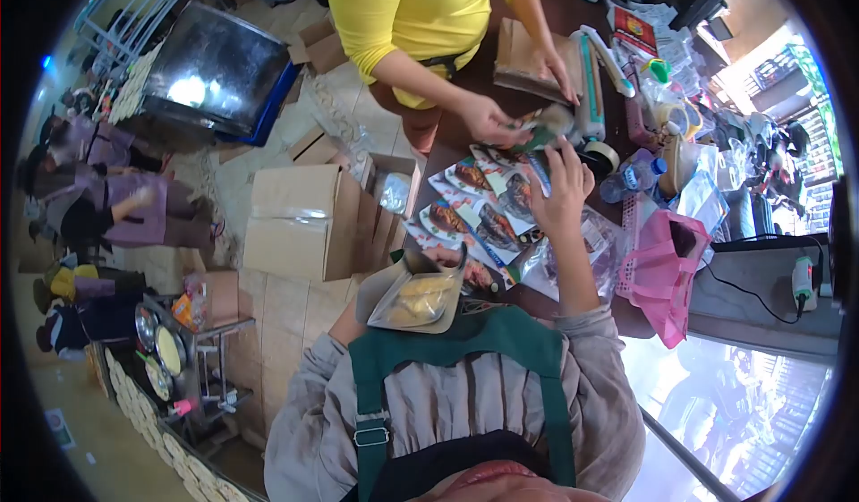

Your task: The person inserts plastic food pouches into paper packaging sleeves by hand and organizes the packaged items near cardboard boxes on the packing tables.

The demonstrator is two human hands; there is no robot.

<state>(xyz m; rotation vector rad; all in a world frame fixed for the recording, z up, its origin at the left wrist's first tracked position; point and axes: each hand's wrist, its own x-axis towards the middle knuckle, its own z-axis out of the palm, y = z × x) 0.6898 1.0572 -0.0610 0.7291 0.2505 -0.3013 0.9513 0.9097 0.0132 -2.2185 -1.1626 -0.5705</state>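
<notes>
My left hand [444,254] is closed on a pouch [420,298] with a clear front and yellow food pieces inside, held close to my chest. The pouch hides most of that hand. My right hand [564,189] reaches forward over the table, its fingers apart and slightly bent, resting at the edge of the printed food packets [498,225]. These packets lie overlapping, with pictures of cooked dishes. Beside my right forearm are crumpled clear plastic bags [591,242].
Across the table, a person in a yellow top [416,19] handles a small packet. A heat sealer [591,90], water bottle [633,178], tape roll [599,157] and pink bag [667,269] stand to the right. Cardboard boxes [295,220] and a large metal container [210,72] are left.
</notes>
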